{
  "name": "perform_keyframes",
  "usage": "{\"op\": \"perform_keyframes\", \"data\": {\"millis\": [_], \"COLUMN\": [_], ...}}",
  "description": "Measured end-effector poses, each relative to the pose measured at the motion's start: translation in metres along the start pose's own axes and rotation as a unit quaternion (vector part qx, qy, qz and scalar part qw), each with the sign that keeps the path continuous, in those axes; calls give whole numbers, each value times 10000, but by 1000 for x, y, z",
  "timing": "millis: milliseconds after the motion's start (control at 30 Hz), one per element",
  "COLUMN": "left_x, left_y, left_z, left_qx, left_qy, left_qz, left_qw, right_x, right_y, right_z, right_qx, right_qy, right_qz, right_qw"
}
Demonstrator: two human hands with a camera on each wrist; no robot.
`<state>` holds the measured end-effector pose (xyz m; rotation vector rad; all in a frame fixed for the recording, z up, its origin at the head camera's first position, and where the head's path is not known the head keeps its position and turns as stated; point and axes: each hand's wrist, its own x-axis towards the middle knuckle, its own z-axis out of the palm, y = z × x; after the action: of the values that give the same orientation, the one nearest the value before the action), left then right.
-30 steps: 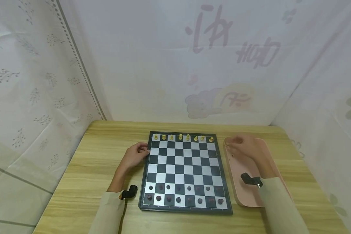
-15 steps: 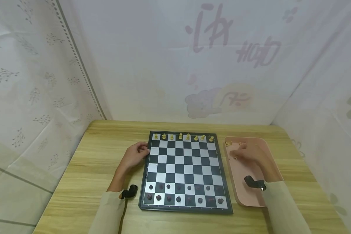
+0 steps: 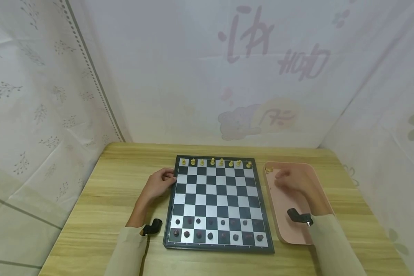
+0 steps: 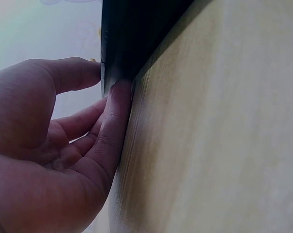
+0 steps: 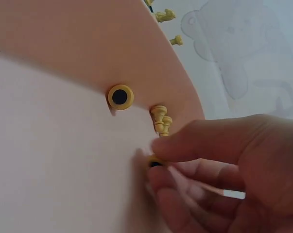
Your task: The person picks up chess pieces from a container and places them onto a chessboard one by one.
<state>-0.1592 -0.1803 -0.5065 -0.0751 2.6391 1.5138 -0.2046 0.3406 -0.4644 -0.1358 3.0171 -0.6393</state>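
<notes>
One yellow chess piece [image 5: 156, 163] pinched in your right hand [image 3: 293, 182], black base facing your wrist | chessboard [image 3: 216, 199] lies left of that hand, past the wall of the pink tray [image 3: 291, 234] | your left hand [image 3: 158, 181], loosely curled, touches the chessboard's nearest edge

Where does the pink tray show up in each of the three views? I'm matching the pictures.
Head: the pink tray is right of centre, beside the chessboard and partly hidden by the right hand.
Left wrist: not in the picture.
Right wrist: fills the left and centre, partly behind the hand.
Shared landmark, head and right wrist: the bear-like print.
</notes>
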Motion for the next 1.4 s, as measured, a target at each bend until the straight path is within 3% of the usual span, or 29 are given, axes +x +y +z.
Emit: {"op": "perform_keyframes", "data": {"millis": [167, 333, 600, 833, 1167, 1400], "left_x": [-1, -2, -1, -1, -1, -2], "left_y": [0, 1, 1, 2, 4, 3], "left_z": [0, 0, -1, -1, -1, -1], "left_qx": [-60, -62, -42, -39, -55, -56], "left_qy": [-5, -31, -22, -17, -23, -28], "left_qz": [-15, -23, 38, 32, 17, 22], "left_qw": [10000, 10000, 10000, 10000, 10000, 10000], "right_x": [6, 10, 16, 17, 16, 14], "right_y": [6, 11, 16, 17, 19, 18], "right_z": [5, 11, 18, 18, 18, 18], "right_qx": [-116, 128, 426, 298, 214, 295], "right_qy": [135, 111, 198, 142, 296, 192], "right_qz": [63, 192, 62, -307, -399, -360], "right_qw": [9998, 9997, 9989, 9990, 9985, 9987]}}
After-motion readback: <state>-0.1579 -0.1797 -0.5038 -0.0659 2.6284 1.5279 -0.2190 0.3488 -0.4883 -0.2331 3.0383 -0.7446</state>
